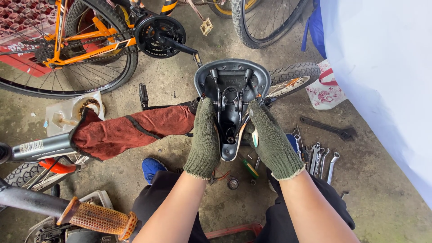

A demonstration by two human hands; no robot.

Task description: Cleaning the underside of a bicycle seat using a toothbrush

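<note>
A black bicycle saddle [231, 83] is turned upside down, its metal rails and underside facing me. My left hand [204, 137], in a green knitted glove, grips the saddle's left edge near the nose. My right hand [270, 139], gloved the same way, grips the right edge. Both hands hold it up above the concrete floor, over my lap.
An orange bicycle [90, 42] stands at upper left. A red rag [130, 130] drapes over a grey frame tube [40, 146]. Several wrenches [319, 157] lie on the floor at right, near a black spanner [328, 128]. An orange handlebar grip [96, 218] is at lower left. White sheeting [387, 81] fills the right.
</note>
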